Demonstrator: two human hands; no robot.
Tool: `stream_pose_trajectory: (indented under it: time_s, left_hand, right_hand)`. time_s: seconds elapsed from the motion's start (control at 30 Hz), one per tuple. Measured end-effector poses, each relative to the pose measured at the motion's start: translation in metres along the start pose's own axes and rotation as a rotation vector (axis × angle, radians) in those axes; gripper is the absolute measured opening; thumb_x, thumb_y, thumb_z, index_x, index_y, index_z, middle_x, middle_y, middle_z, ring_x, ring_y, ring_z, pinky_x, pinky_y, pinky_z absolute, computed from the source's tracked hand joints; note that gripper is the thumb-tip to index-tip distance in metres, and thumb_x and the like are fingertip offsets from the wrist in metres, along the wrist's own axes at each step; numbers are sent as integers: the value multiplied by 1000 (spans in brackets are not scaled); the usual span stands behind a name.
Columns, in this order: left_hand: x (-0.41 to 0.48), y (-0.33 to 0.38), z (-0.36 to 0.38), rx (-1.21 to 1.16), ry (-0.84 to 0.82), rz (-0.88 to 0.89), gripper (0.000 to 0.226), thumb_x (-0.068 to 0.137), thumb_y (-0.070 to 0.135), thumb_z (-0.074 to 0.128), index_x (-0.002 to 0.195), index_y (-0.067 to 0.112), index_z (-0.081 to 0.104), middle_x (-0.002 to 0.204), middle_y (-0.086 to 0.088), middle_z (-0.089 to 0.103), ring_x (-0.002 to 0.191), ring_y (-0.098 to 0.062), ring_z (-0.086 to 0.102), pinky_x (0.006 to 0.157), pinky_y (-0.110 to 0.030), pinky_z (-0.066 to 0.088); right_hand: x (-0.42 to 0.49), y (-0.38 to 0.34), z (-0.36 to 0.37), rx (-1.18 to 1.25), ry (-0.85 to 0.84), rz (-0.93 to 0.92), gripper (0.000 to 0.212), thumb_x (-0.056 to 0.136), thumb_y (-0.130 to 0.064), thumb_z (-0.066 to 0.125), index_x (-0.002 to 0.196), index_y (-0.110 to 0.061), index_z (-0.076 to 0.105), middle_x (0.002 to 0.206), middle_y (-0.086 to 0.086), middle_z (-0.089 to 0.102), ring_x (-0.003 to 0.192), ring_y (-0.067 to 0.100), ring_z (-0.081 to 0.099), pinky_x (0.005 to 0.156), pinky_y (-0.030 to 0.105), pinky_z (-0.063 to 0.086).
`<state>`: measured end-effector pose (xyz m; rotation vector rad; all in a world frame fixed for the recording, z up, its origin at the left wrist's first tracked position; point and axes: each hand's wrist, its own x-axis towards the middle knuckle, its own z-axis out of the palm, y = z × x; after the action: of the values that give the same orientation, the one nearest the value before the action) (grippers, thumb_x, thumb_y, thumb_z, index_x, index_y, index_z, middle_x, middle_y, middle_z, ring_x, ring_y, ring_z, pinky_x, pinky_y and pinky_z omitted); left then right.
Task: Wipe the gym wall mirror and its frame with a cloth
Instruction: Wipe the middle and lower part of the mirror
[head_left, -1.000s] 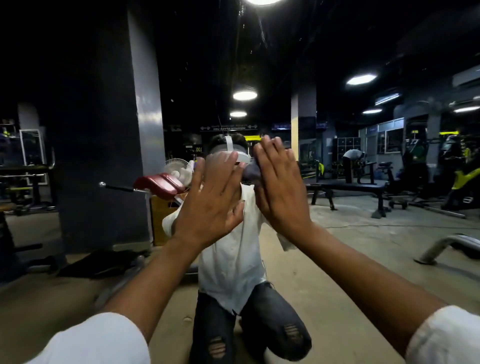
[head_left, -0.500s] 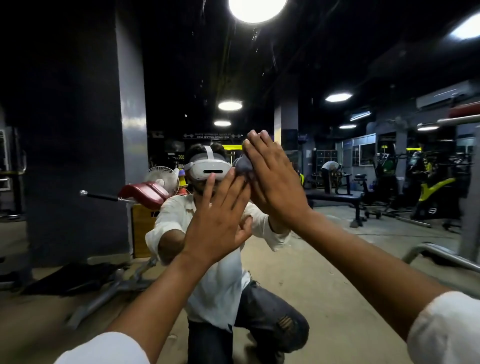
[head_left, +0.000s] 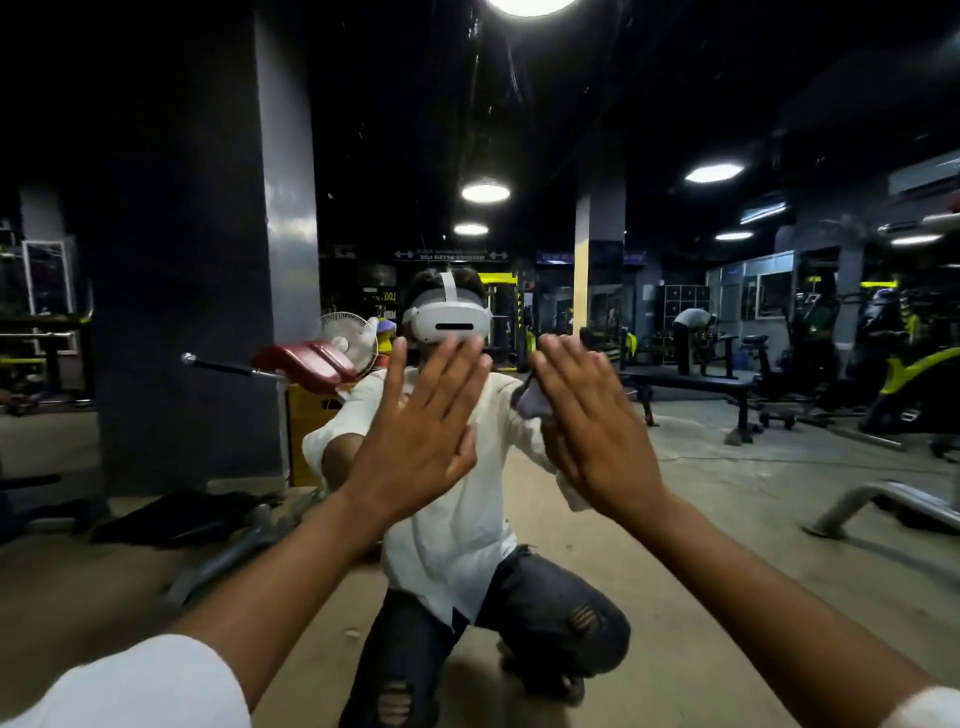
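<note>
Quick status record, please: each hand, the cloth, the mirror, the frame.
left hand: fingers straight, palm raised flat toward the glass, no cloth; contact unclear
right hand: fingers straight, presses the cloth against the glass
cloth: greyish, bunched, mostly hidden behind the right hand
mirror: fills the view, shows the kneeling reflection
frame: not in view

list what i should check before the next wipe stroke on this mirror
1. Cloth under right hand: ok, pressed flat against the mirror.
2. Left hand off the mirror: not ok, its bare palm looks flat on it.
3. Frame in view: not ok, no edge shows.
4. Streaks on the mirror: cannot tell, the light is dim.
5. Cloth clean: cannot tell, it is mostly hidden.
</note>
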<state>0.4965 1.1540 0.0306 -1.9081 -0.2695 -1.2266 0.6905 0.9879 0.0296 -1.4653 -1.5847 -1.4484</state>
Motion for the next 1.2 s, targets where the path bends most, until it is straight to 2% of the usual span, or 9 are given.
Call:
stream_pose_trajectory:
  time_s: [0.07, 0.13, 0.3, 0.43, 0.6, 0.73, 0.83, 1.03, 1.2]
  left_hand:
    - [-22, 27, 6, 29, -59, 69, 78, 105, 38, 47, 169, 5, 17, 178, -17, 7, 165, -36, 8, 127, -70, 15]
    - [-36, 44, 10, 35, -79, 13, 79, 104, 37, 48, 169, 3, 17, 177, -19, 9, 165, -37, 9, 129, -67, 13]
    - [-40, 48, 14, 29, -94, 37, 81, 105, 43, 48, 167, 0, 19, 175, -25, 13, 162, -43, 13, 125, -73, 16]
    - [-45, 53, 16, 72, -123, 27, 84, 105, 50, 46, 167, 0, 19, 174, -26, 13, 162, -45, 12, 126, -72, 12]
    - [-35, 51, 10, 57, -32, 1, 71, 103, 46, 56, 157, -1, 47, 168, -24, 32, 155, -40, 32, 123, -67, 26]
    - [15, 37, -7, 41, 55, 40, 42, 102, 37, 63, 129, 5, 62, 147, -18, 51, 132, -36, 45, 120, -58, 34]
    - [70, 37, -12, 13, 48, 50, 54, 106, 42, 54, 145, 5, 52, 168, -20, 37, 156, -37, 30, 129, -60, 20]
    - [160, 53, -9, 43, 1, -56, 75, 111, 51, 33, 170, 9, 14, 178, -15, 8, 166, -30, 5, 132, -58, 10]
    - [159, 55, -1, 79, -22, -58, 78, 111, 53, 31, 171, 9, 5, 179, -12, -2, 166, -28, -3, 131, -59, 10]
  right_hand:
    - [-18, 5, 2, 56, 128, 264, 63, 107, -21, 48, 163, -3, 29, 174, 12, 19, 163, 29, 12, 130, 55, 15]
    - [-50, -11, 12, 89, 123, 320, 65, 105, -18, 53, 163, -1, 29, 173, 14, 19, 162, 32, 12, 130, 56, 15]
    - [-145, -23, 27, 96, -183, -148, 69, 100, -14, 55, 162, -1, 29, 174, 16, 17, 162, 34, 14, 128, 58, 21]
    - [-171, -22, 31, 113, -129, 17, 65, 102, -15, 49, 162, 0, 30, 173, 17, 18, 161, 36, 16, 126, 62, 23]
    - [-205, -6, 31, 39, -297, -300, 63, 108, -31, 32, 164, -4, 26, 174, 14, 16, 162, 33, 13, 127, 56, 20]
    - [-168, 47, -3, 40, -27, 161, 69, 103, -14, 57, 164, -2, 26, 174, 16, 17, 162, 33, 13, 128, 60, 19]
    - [-113, 68, -17, 62, 161, 486, 64, 108, -17, 45, 165, -3, 21, 175, 15, 13, 163, 30, 6, 131, 54, 9]
    - [-18, 94, -30, -18, -21, -101, 64, 111, -22, 49, 165, -4, 22, 175, 15, 12, 163, 28, 6, 132, 51, 13]
    - [36, 146, -57, 65, 303, 500, 59, 113, -27, 33, 166, -7, 19, 175, 11, 12, 163, 24, 3, 133, 46, 3]
